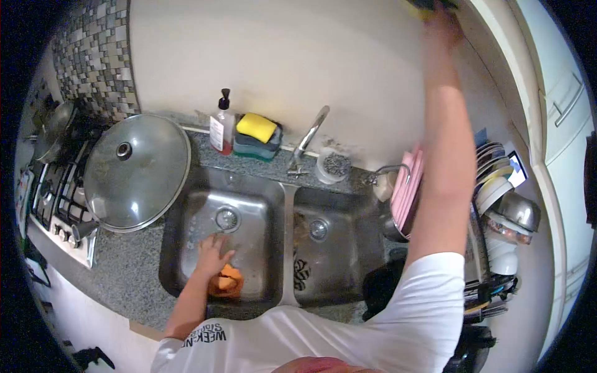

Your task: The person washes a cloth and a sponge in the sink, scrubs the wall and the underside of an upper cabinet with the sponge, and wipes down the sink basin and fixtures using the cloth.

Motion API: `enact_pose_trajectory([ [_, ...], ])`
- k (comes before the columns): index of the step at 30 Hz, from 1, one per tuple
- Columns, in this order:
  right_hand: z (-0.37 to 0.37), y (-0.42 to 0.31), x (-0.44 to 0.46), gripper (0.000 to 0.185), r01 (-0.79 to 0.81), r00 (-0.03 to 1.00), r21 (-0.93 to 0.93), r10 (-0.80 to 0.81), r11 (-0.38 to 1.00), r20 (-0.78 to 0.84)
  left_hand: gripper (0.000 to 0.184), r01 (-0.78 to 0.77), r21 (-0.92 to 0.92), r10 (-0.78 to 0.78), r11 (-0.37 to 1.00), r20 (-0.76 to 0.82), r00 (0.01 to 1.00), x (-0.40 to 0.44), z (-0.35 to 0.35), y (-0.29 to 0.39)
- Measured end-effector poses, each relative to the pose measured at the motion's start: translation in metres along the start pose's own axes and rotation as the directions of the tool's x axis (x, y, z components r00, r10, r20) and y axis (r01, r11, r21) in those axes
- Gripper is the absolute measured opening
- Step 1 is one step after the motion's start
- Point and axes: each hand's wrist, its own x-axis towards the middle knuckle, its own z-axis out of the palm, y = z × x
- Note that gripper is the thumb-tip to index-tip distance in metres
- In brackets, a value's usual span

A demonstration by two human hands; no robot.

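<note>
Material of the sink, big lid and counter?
Sink: likely stainless steel, satin; grey metallic sheen, soft reflections.
Big lid: glossy, probably glass, though metal isn't ruled out; bright glare spots on a smooth grey dome.
Counter: granite or lookalike; fine grey speckle, finish unclear.

Two hands point(213, 252), two sink basins point(258, 267), two drains point(227, 219), one tap point(309, 135), one pump bottle point(221, 129), one yellow sponge point(257, 127), one large round lid point(140, 171), one white tub point(324, 173), one orange bundle point(227, 283), several plates point(489, 153) too overlapped to count
</note>
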Motion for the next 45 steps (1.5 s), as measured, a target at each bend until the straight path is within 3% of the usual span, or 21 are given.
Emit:
enact_pose_trajectory([
  [2,0.004,-0.019,0.003,0.033,0.068,0.998,-0.187,-0.07,0.98,-0.003,0.059,-0.028,0.014,0.029,1.0,-0.028,0.999,0.001,0.008,-0.014],
  [5,0.033,0.078,0.036,0.037,0.192,0.935,-0.321,-0.272,0.928,-0.227,0.058,0.049,0.014,-0.049,0.999,0.054,0.997,-0.005,-0.005,0.0],
  [6,0.018,0.097,0.031,0.031,0.182,0.963,-0.125,-0.202,0.975,-0.177,0.058,0.031,0.046,-0.033,0.998,0.055,0.998,-0.004,-0.002,-0.004],
  [8,0.003,0.104,0.025,0.033,0.19,0.973,-0.111,-0.202,0.975,-0.114,0.058,-0.007,0.101,0.0,0.995,0.064,0.998,-0.003,0.01,-0.012],
  [10,-0.008,0.096,0.027,0.054,0.251,0.943,-0.464,-0.324,0.849,-0.082,0.058,0.004,0.043,-0.007,0.999,0.09,0.996,-0.001,0.006,-0.009],
  [13,-0.007,0.109,0.026,0.051,0.328,0.917,-0.467,-0.396,0.821,-0.053,0.056,-0.012,0.024,0.009,1.0,0.119,0.993,-0.001,0.014,-0.018],
  [16,-0.034,0.096,0.007,0.048,0.365,0.911,-0.403,-0.411,0.839,-0.029,0.056,-0.056,0.106,0.048,0.993,0.074,0.996,-0.003,0.017,-0.02],
  [18,0.029,0.154,0.062,0.041,0.443,0.894,0.186,-0.417,0.877,-0.163,0.054,-0.054,0.101,0.046,0.993,0.073,0.996,-0.001,0.018,-0.017],
  [20,0.039,0.166,0.072,0.035,0.446,0.895,0.223,-0.426,0.867,-0.134,0.052,-0.02,0.027,0.016,0.999,0.136,0.991,-0.001,0.015,-0.015],
  [22,-0.009,0.116,0.034,0.03,0.417,0.905,-0.297,-0.421,0.859,0.054,0.05,-0.016,0.03,0.011,0.999,0.158,0.987,-0.003,0.006,-0.004],
  [23,-0.024,0.096,0.018,0.028,0.166,0.985,0.31,-0.174,0.936,-0.003,0.05,-0.014,0.032,0.008,0.999,0.165,0.986,-0.003,0.003,-0.001],
  [24,-0.036,0.074,0.006,0.026,-0.119,0.993,0.798,0.067,0.591,0.099,0.049,-0.017,0.039,0.011,0.999,0.157,0.988,-0.002,0.003,-0.002],
  [25,-0.039,0.062,0.002,0.024,-0.319,0.929,0.947,0.193,-0.024,0.317,0.048,-0.019,0.042,0.012,0.999,0.145,0.989,-0.002,0.006,-0.003],
  [28,-0.01,0.092,0.027,0.042,-0.369,0.924,0.926,0.078,-0.083,0.375,0.048,-0.017,0.045,0.01,0.999,0.144,0.99,-0.002,0.015,-0.011],
  [29,0.006,0.114,0.039,0.034,-0.106,0.994,0.958,-0.009,0.267,0.112,0.048,-0.014,0.045,0.007,0.999,0.147,0.989,-0.002,0.016,-0.013],
  [30,0.026,0.138,0.054,0.027,0.202,0.976,0.814,-0.184,0.545,-0.118,0.048,-0.017,0.044,0.01,0.999,0.144,0.989,-0.002,0.014,-0.011],
  [32,0.044,0.164,0.07,0.021,0.458,0.887,0.554,-0.393,0.695,-0.241,0.048,-0.017,0.038,0.011,0.999,0.133,0.991,-0.002,0.007,-0.008],
  [38,0.034,0.153,0.066,0.024,0.328,0.931,0.596,-0.358,0.733,-0.072,0.048,-0.12,0.077,0.119,0.99,0.012,0.993,-0.003,0.025,-0.019],
  [41,-0.005,0.106,0.027,0.027,0.466,0.876,0.68,-0.401,0.566,-0.268,0.049,-0.121,0.061,0.118,0.991,0.048,0.992,-0.001,0.024,-0.018],
  [42,0.03,0.142,0.058,0.029,0.545,0.837,0.578,-0.429,0.607,-0.339,0.049,-0.114,0.045,0.109,0.992,0.093,0.99,-0.001,0.028,-0.021],
  [45,0.01,0.076,0.032,0.034,0.459,0.884,0.02,-0.455,0.888,-0.109,0.049,-0.102,-0.001,0.101,0.995,0.192,0.976,0.002,0.034,-0.021],
])
